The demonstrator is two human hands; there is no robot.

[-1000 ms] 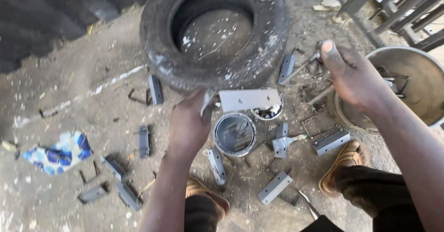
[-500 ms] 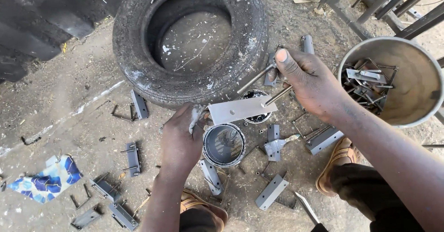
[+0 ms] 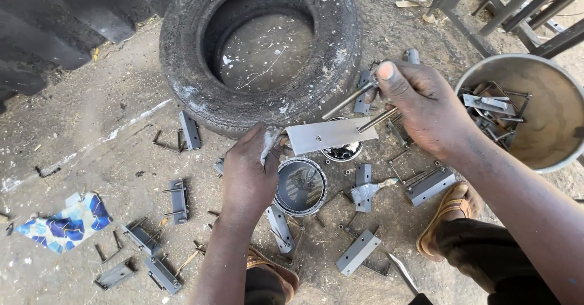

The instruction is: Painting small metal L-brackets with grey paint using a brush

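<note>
Flat metal plate [image 3: 331, 135] was held level above a small round tin [image 3: 300, 186] | left hand [image 3: 248, 174] pinched its left end | right hand [image 3: 423, 107] gripped two thin metal rods [image 3: 359, 107] | worn tyre [image 3: 261, 49] lay behind | metal bucket [image 3: 547, 141] of brackets stood right.

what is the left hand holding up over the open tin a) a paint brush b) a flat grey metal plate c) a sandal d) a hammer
b, the left hand pinches one end of a flat grey metal plate above the open tin, while the right hand holds thin metal rods at its other end.
</note>
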